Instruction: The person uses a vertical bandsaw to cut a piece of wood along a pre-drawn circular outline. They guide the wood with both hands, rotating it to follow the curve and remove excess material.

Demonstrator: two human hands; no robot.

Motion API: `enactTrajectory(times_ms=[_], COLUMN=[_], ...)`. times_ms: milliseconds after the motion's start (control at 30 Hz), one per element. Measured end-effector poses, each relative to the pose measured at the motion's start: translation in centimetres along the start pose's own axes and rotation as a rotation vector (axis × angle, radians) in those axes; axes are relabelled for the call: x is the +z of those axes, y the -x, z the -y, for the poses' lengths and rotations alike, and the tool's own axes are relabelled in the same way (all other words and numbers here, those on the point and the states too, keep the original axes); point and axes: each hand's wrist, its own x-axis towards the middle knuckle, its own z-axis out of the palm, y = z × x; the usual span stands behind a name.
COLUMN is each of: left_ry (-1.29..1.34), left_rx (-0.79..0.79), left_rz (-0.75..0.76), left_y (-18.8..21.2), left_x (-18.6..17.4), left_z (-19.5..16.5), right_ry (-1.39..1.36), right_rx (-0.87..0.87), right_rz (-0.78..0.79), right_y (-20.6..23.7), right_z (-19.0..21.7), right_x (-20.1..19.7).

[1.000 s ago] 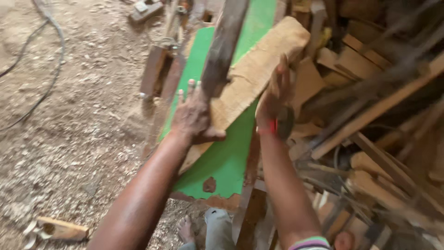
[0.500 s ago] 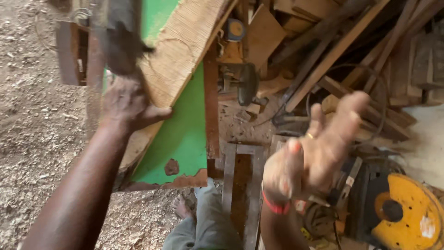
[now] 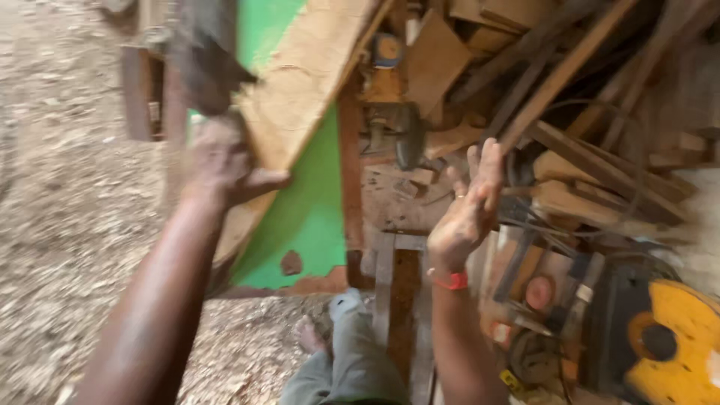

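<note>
From where I watch, the change is on my right side: a second ago both hands pressed on the rough plank (image 3: 300, 97), and now the right hand (image 3: 469, 206) has come off it and hangs in the air over the clutter, fingers spread wide, its grip holding nothing. The left hand (image 3: 225, 165) has stayed on the plank's lower edge, fingers curled against the wood, so I judge the plank now rests on that one hand's hold alone. The plank lies slanted across the green surface (image 3: 307, 217), its far end running out of the top of view. Counting: one plank in hand, one green surface, two hands, one red wristband (image 3: 450, 280), one yellow-cased machine (image 3: 675, 337) at lower right, and a heap of offcuts (image 3: 585, 172) too tangled to number.
</note>
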Motion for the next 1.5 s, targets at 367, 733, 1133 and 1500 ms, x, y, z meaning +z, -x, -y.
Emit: enactTrajectory(times_ms=[367,733,1133,1500], left_ry=[0.176,0.142,0.132,0.138], left_rx=[0.029,0.008,0.030,0.047], left_rz=[-0.296,-0.158,-0.174,-0.161], left_y=[-0.4,0.6,-0.5,0.0], left_x=[0.8,-1.0,0.5,0.1], left_z=[0.8,0.8,1.8,1.8], right_ry=[0.589,0.842,0.977,1.086], right_rx=[-0.433,-0.622,-0.451,-0.496], right_rz=[0.516,0.898,1.002,0.835], right_y=[-7.0,-9.9,-9.7,-9.7], right_z=[-3.4,-9.2,-9.0,-13.7], right_x=[11.0,24.0,25.1,25.0])
